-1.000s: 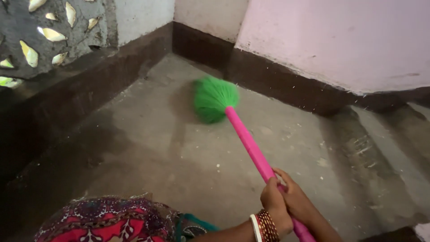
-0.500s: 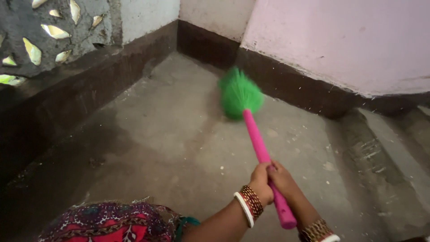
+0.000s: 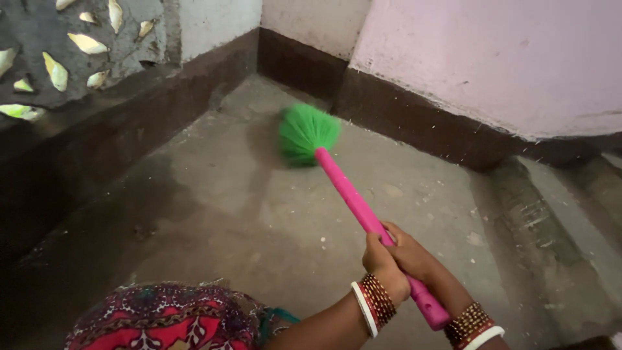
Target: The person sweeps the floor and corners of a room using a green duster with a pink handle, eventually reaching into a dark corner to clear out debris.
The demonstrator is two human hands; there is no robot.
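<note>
Low in the head view, the left hand [image 3: 383, 264] and the right hand [image 3: 414, 256] are both wrapped tight around the pink handle [image 3: 363, 214] of a broom, touching each other, with bangles on each wrist. The handle's end sticks out just below them. From the grip the handle slants up and left to the green bristle head [image 3: 307, 134], blurred, resting on the concrete floor [image 3: 214, 214] near the far corner. The floor is grey, mottled with a darker patch at left and flecked with pale specks. A dark brown skirting band [image 3: 414, 120] runs along the base of the pink wall [image 3: 492, 58]. At left a grey wall holds leaf-shaped openings [image 3: 87, 44]. Patterned red cloth [image 3: 162, 321] fills the bottom edge.
</note>
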